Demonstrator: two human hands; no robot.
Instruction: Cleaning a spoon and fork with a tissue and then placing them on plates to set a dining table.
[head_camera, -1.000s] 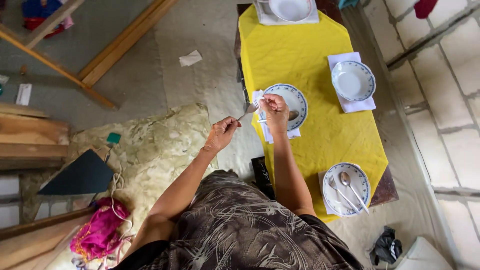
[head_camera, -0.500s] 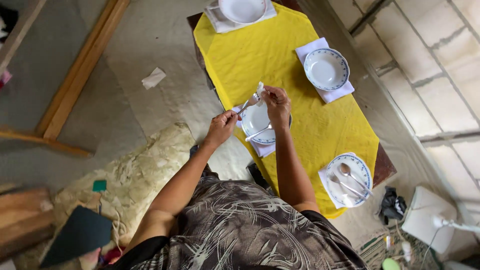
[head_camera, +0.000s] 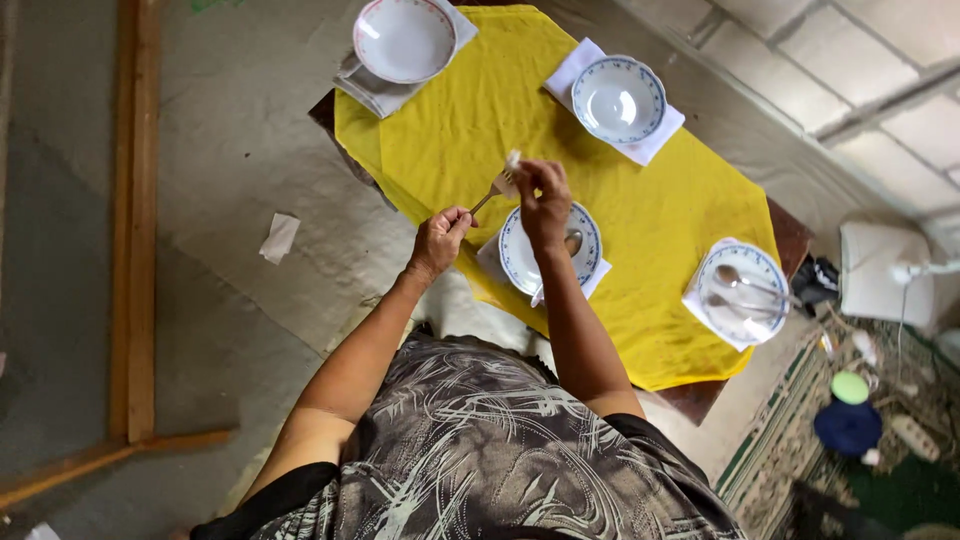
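My left hand (head_camera: 440, 238) clamped on a fork (head_camera: 493, 190) handle, my right hand (head_camera: 543, 197) pinching its tines with white tissue (head_camera: 513, 159), above the plate (head_camera: 549, 250) at the yellow table's (head_camera: 480, 110) near edge

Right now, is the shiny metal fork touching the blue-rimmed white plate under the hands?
Apart. The head view shows the left hand and right hand holding the metal fork raised over the yellow tablecloth, beside the blue-rimmed plate.
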